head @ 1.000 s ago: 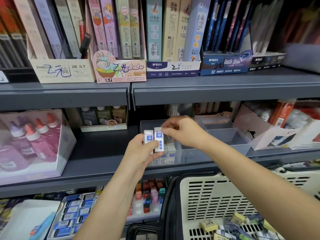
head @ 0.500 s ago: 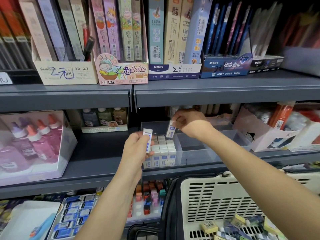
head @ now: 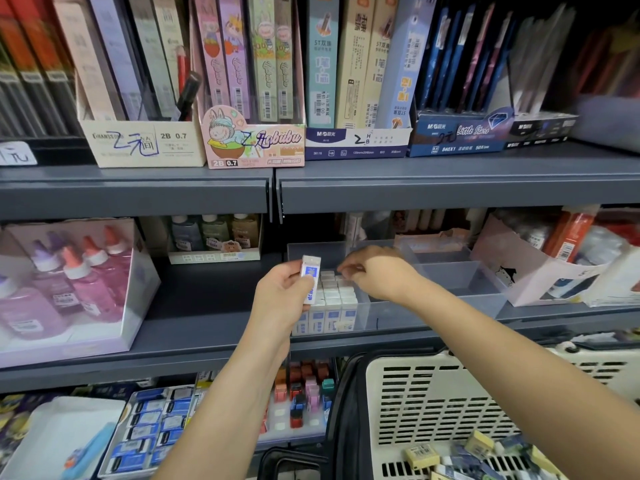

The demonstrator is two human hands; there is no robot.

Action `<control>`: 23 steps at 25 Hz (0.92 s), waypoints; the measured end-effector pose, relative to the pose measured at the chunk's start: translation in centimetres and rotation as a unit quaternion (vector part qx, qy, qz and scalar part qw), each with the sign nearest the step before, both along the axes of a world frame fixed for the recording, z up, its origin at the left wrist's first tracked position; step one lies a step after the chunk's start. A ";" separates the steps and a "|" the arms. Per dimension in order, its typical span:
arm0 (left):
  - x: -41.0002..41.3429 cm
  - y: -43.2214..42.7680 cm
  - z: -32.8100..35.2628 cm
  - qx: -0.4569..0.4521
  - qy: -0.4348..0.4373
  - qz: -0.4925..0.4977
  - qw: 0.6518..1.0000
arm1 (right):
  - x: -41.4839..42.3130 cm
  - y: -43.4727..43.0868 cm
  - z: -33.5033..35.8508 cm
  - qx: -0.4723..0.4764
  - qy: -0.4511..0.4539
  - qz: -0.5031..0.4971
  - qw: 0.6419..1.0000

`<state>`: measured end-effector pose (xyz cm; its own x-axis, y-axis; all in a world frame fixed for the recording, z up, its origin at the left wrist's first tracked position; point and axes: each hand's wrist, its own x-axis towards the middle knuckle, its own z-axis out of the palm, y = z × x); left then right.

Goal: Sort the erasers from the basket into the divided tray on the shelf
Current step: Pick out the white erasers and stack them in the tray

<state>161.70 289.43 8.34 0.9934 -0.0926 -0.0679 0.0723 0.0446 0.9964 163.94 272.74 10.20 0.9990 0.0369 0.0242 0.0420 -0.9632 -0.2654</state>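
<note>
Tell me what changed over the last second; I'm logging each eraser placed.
The right hand took one of two erasers from the left hand, carried it over the tray and lowered to the rows there; whether it has let go cannot be seen. The left hand keeps one eraser. Tray, rows and basket stayed put.

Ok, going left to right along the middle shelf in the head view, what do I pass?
From the left: pink bottle box → small bottle box → left hand holding an eraser → right hand over the eraser rows → empty tray section → pink carton.
</note>
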 end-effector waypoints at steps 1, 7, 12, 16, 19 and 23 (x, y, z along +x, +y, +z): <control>0.0 -0.1 0.0 0.005 -0.004 -0.007 1.000 | -0.4 0.2 0.4 0.063 -0.026 -0.003 0.998; -0.4 -0.4 -0.2 0.008 -0.001 -0.043 0.999 | -2.4 1.5 2.3 0.261 -0.017 0.079 0.962; 0.0 0.1 -0.3 0.121 -0.080 0.022 0.989 | -1.4 -0.3 3.4 0.284 -0.062 -0.005 0.957; 0.0 0.0 -0.9 0.368 -0.120 0.020 0.922 | -0.3 -1.6 2.7 0.138 -0.068 -0.070 0.986; 0.1 -0.4 -1.2 0.371 -0.089 -0.005 0.924 | 0.3 -1.2 1.8 0.104 -0.063 -0.066 0.990; 0.7 -0.1 -1.4 0.289 -0.055 -0.015 0.956 | 0.7 -0.9 2.0 0.071 -0.047 -0.074 0.994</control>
<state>162.45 289.28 6.94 0.9950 -0.0996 -0.0115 -0.0418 -0.5161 0.8555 164.65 271.86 12.18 0.9863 -0.1202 0.1127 -0.0655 -0.9137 -0.4010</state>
